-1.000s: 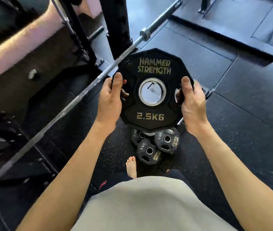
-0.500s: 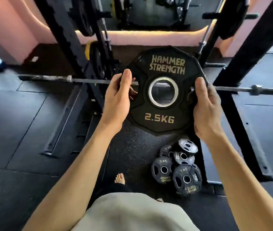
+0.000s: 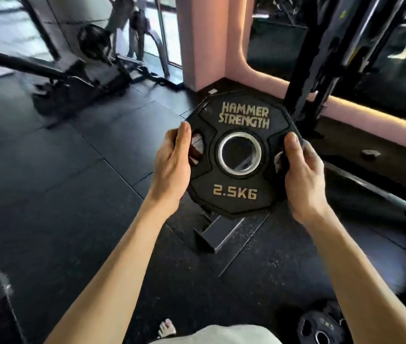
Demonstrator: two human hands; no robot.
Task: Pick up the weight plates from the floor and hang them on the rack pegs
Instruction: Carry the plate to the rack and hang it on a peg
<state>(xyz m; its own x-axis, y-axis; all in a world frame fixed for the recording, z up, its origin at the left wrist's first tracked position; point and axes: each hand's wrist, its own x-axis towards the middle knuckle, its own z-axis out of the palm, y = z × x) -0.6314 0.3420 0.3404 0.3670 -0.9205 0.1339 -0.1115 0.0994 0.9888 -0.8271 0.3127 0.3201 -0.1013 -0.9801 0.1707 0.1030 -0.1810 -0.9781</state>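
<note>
1. Right now, a person is holding a black weight plate [image 3: 240, 155] up in front of them with both hands, well above the dark rubber floor [image 3: 60, 194].
2. The left hand [image 3: 172, 165] is gripping the plate's left edge, its thumb lying along the front face and its fingers [image 3: 195, 151] curling through the left grip slot from behind.
3. The right hand [image 3: 301, 167] is gripping the right edge in the same way, with the thumb on the front and curled fingertips showing in the right slot.
4. The plate's face is turned toward the camera, showing gold lettering: "HAMMER STRENGTH" above the steel-ringed centre hole and "2.5KG" below it.
5. A black rack upright [image 3: 306, 65] is standing just behind the plate's upper right, beside a pink wall [image 3: 204, 40].
6. Another small black plate [image 3: 318, 328] is lying on the floor at the lower right; its markings are too blurred to read.
7. A bare foot [image 3: 166, 327] is showing at the bottom edge, and a steel bar [image 3: 380, 192] is running across the floor at the right.
</note>
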